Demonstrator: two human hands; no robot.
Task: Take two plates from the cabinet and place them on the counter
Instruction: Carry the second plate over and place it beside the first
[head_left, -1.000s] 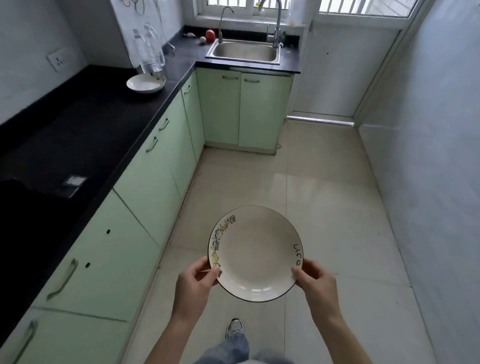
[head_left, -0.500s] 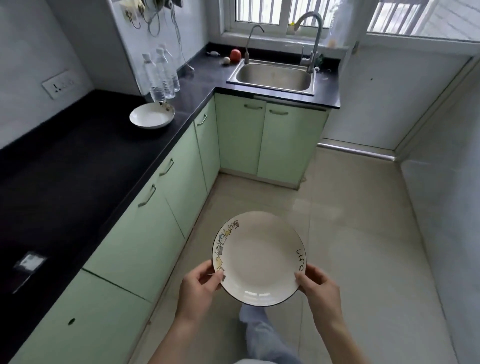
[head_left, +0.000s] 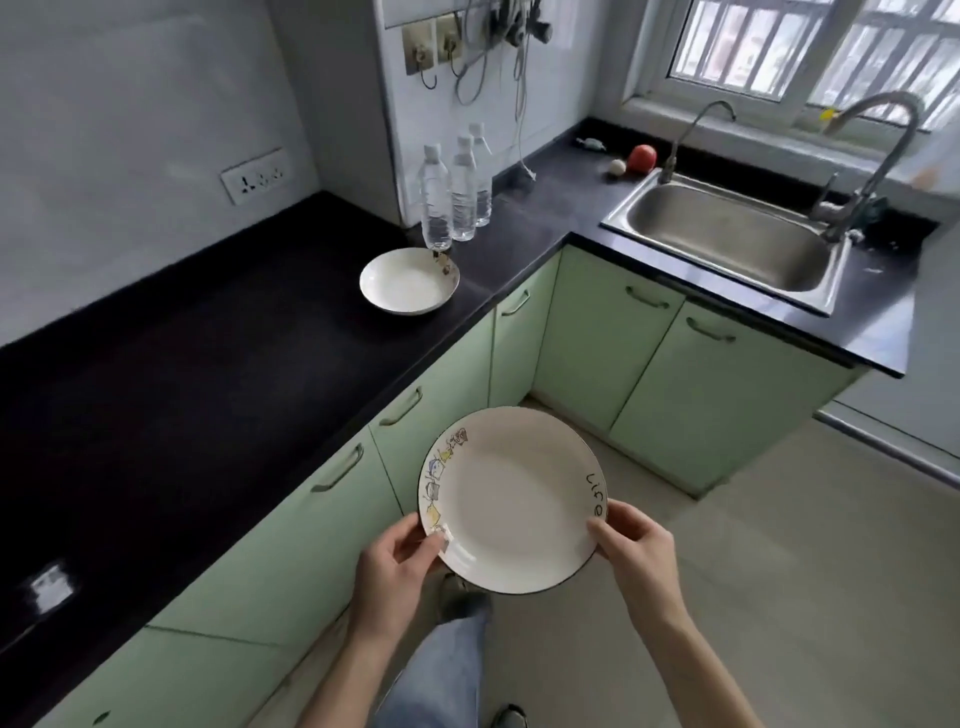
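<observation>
A white plate (head_left: 511, 496) with a dark rim, small drawings on its left edge and writing on its right is held over the floor in front of the green cabinets (head_left: 291, 525). My left hand (head_left: 397, 566) grips its near-left edge and my right hand (head_left: 631, 545) its near-right edge. A second white plate (head_left: 400, 283) lies on the black counter (head_left: 182, 374), beside the water bottles.
Three water bottles (head_left: 454, 189) stand at the counter's back by the wall. A steel sink (head_left: 727, 236) with two taps sits in the corner run, a red fruit (head_left: 643, 157) beside it. Tiled floor (head_left: 779, 597) spreads to the right.
I have walked forward along the counter with the plate held in both hands; the plate on the counter, the bottles and the sink are now much closer.
</observation>
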